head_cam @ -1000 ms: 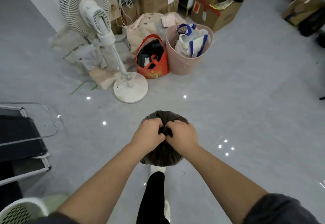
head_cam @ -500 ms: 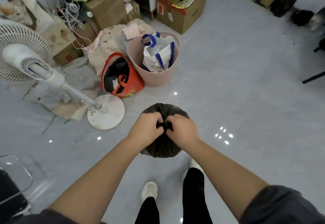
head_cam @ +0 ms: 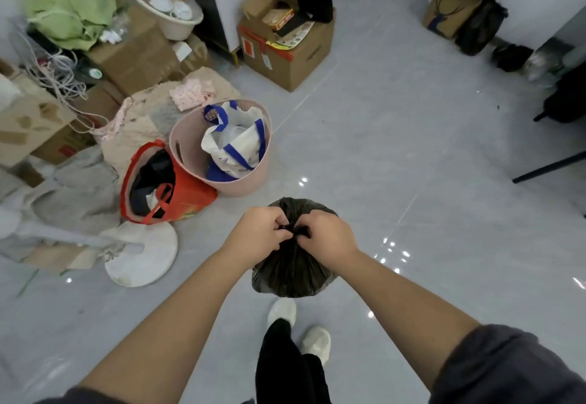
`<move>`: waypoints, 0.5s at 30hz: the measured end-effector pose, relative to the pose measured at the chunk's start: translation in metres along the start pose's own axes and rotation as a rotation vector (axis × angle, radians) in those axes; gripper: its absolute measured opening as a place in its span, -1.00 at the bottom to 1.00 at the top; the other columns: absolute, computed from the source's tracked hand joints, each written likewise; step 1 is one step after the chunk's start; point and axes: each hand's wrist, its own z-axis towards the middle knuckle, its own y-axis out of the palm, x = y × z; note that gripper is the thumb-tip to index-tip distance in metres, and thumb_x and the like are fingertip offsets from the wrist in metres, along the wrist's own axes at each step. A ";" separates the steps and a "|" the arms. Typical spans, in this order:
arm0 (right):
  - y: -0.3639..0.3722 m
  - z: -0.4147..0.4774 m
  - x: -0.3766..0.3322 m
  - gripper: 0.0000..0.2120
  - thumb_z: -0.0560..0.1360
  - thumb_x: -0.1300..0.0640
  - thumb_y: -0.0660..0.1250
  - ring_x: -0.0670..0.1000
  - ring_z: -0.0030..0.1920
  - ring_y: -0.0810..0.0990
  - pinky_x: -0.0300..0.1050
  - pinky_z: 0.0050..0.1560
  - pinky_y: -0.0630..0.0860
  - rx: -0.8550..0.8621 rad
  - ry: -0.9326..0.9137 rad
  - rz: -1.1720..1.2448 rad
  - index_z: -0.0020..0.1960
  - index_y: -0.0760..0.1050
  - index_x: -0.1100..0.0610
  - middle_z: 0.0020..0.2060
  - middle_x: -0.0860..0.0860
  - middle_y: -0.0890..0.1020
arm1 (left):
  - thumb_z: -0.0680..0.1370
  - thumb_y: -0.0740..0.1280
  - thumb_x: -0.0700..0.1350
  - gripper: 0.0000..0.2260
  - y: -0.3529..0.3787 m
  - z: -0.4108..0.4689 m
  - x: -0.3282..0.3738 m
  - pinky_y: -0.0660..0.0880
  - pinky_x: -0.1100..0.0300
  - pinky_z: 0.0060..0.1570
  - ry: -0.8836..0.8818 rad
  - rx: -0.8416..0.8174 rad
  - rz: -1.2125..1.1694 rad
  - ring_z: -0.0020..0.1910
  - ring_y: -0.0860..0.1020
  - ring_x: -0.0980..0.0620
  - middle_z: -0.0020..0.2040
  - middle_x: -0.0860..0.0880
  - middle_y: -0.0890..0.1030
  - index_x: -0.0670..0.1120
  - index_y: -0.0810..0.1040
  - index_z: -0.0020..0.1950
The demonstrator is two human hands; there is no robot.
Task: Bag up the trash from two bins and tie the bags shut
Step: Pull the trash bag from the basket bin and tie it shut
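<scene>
A full dark trash bag [head_cam: 290, 272] hangs in front of me, above the grey floor, its top gathered into a twisted neck. My left hand [head_cam: 258, 229] pinches the neck from the left. My right hand [head_cam: 328, 234] pinches it from the right. The fingertips of both hands meet at the black knot between them. The bag's far side shows just past my knuckles. No trash bin is in view.
A pink basket [head_cam: 187, 137] with a white and blue tote stands ahead left, beside an orange bag [head_cam: 187, 196]. A white fan base [head_cam: 142, 259] lies to the left. Cardboard boxes [head_cam: 295, 51] and clutter line the far wall. My feet [head_cam: 282, 311] are below the bag.
The view has swung right and up, so the fan has slid out to the left and the boxes came into view. Both hands stay on the bag's neck, working the knot.
</scene>
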 end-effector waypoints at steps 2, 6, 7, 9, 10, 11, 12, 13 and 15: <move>-0.022 0.021 0.024 -0.80 0.44 0.06 0.28 0.07 -0.10 0.57 -0.08 -0.17 0.51 0.022 0.003 -0.015 0.03 0.59 0.00 -0.09 0.00 0.59 | 0.46 0.43 -0.17 -0.88 0.001 0.033 0.024 0.43 0.34 -0.39 0.000 -0.028 -0.024 -0.35 0.64 -0.02 -0.35 0.05 0.52 -0.04 0.51 -0.11; -0.063 0.068 0.072 -0.82 0.47 0.06 0.27 0.07 -0.12 0.56 -0.12 -0.21 0.41 0.055 0.022 -0.038 -0.02 0.61 0.05 -0.13 0.01 0.58 | 0.47 0.43 -0.15 -0.88 0.001 0.103 0.071 0.49 0.29 -0.30 0.017 -0.076 -0.033 -0.32 0.64 0.01 -0.27 0.06 0.55 -0.02 0.53 -0.05; -0.075 0.084 0.087 -0.83 0.47 0.06 0.27 0.07 -0.13 0.56 -0.13 -0.23 0.37 0.062 0.032 -0.040 -0.03 0.61 0.06 -0.14 0.00 0.57 | 0.47 0.43 -0.14 -0.88 0.000 0.125 0.084 0.47 0.33 -0.32 0.020 -0.085 -0.032 -0.32 0.64 0.03 -0.26 0.06 0.56 -0.03 0.54 -0.03; -0.097 0.110 0.112 -0.82 0.48 0.06 0.26 0.06 -0.13 0.55 -0.14 -0.23 0.31 0.068 0.043 -0.051 -0.04 0.61 0.08 -0.15 0.01 0.56 | 0.48 0.43 -0.12 -0.85 -0.002 0.163 0.109 0.41 0.41 -0.38 0.029 -0.101 -0.012 -0.32 0.64 0.07 -0.21 0.05 0.58 -0.04 0.56 0.02; -0.109 0.123 0.124 -0.82 0.49 0.06 0.26 0.06 -0.13 0.55 -0.15 -0.23 0.29 0.074 0.048 -0.050 -0.04 0.61 0.08 -0.15 0.01 0.56 | 0.48 0.43 -0.11 -0.85 -0.002 0.181 0.122 0.39 0.44 -0.40 0.036 -0.113 0.003 -0.32 0.64 0.09 -0.19 0.05 0.59 -0.04 0.57 0.03; -0.121 0.136 0.137 -0.82 0.49 0.07 0.26 0.06 -0.13 0.55 -0.15 -0.22 0.28 0.082 0.053 -0.047 -0.04 0.61 0.09 -0.15 0.02 0.56 | 0.48 0.43 -0.10 -0.85 -0.003 0.200 0.137 0.38 0.46 -0.41 0.045 -0.125 0.016 -0.31 0.64 0.09 -0.18 0.04 0.59 -0.03 0.57 0.03; -0.132 0.146 0.148 -0.82 0.49 0.07 0.26 0.06 -0.12 0.55 -0.14 -0.22 0.28 0.092 0.055 -0.048 -0.04 0.61 0.09 -0.15 0.02 0.57 | 0.48 0.42 -0.10 -0.85 -0.005 0.216 0.150 0.38 0.47 -0.41 0.051 -0.133 0.028 -0.31 0.64 0.10 -0.19 0.05 0.58 -0.04 0.57 0.03; -0.143 0.156 0.158 -0.82 0.49 0.08 0.26 0.06 -0.12 0.55 -0.14 -0.22 0.29 0.104 0.061 -0.045 -0.05 0.62 0.10 -0.15 0.02 0.57 | 0.48 0.43 -0.10 -0.85 -0.006 0.232 0.163 0.38 0.46 -0.41 0.056 -0.137 0.038 -0.32 0.63 0.10 -0.20 0.07 0.57 -0.04 0.57 0.03; -0.169 0.180 0.182 -0.83 0.48 0.09 0.27 0.06 -0.12 0.54 -0.14 -0.21 0.27 0.127 0.087 -0.018 -0.06 0.62 0.11 -0.16 0.03 0.58 | 0.47 0.43 -0.11 -0.86 -0.008 0.267 0.193 0.41 0.43 -0.38 0.069 -0.141 0.054 -0.36 0.62 0.11 -0.23 0.09 0.54 -0.04 0.56 0.00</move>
